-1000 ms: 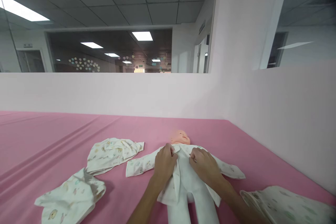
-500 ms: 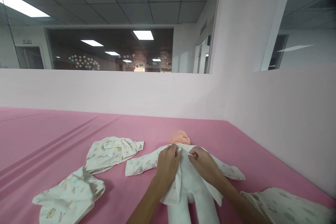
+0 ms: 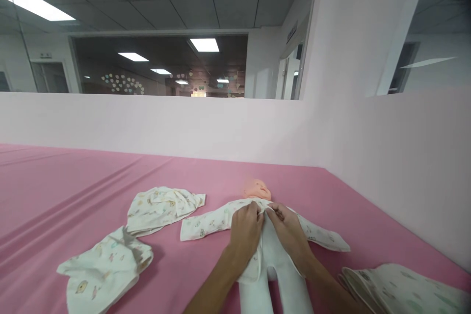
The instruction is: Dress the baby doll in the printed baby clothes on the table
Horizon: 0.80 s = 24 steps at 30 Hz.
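Note:
A baby doll point(image 3: 270, 248) with a white cloth body lies on its back, its head at the far end. It wears a white printed baby shirt point(image 3: 209, 224), sleeves spread to both sides and front open over the chest. My left hand point(image 3: 247, 225) pinches one front edge of the shirt near the neck. Close beside it, my right hand point(image 3: 289, 230) pinches the opposite front edge. The two hands nearly meet over the chest. My fingers hide the pinched cloth's fastening parts, if any.
Two crumpled printed baby garments, a farther one point(image 3: 162, 210) and a nearer one point(image 3: 106, 272), lie left of the doll. Folded printed cloth point(image 3: 401, 287) lies at the lower right. The pink sheet point(image 3: 91, 176) ends at a white wall point(image 3: 165, 125) behind and on the right.
My hands have come closer together, drawing the shirt's two front edges toward each other over the doll's chest. The view has shifted slightly.

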Each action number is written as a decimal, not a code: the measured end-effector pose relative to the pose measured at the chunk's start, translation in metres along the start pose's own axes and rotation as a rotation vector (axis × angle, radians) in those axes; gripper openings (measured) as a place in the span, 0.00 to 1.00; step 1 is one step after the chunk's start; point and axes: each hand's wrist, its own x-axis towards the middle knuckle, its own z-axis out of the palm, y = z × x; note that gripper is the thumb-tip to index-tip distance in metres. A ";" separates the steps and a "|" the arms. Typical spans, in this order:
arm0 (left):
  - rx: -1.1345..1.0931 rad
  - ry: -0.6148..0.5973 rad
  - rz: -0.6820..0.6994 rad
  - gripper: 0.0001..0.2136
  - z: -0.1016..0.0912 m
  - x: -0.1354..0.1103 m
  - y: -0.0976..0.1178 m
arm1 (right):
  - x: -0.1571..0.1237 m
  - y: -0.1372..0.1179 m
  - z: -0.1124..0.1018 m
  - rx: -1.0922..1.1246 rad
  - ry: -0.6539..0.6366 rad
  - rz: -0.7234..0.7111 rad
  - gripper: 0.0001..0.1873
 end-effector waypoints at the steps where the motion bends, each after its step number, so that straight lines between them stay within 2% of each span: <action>1: 0.014 -0.007 -0.004 0.06 0.000 0.000 0.000 | -0.002 -0.001 0.001 0.006 0.004 -0.006 0.14; 10: 0.084 -0.033 0.010 0.06 0.004 -0.002 0.000 | -0.012 -0.006 0.003 -0.062 0.056 -0.086 0.11; 18: 0.118 -0.016 0.054 0.06 0.009 -0.002 -0.001 | -0.014 -0.008 0.002 -0.046 0.088 -0.048 0.14; 24: 0.109 -0.049 0.043 0.06 0.006 -0.003 0.000 | -0.017 -0.007 0.004 -0.135 0.064 -0.088 0.10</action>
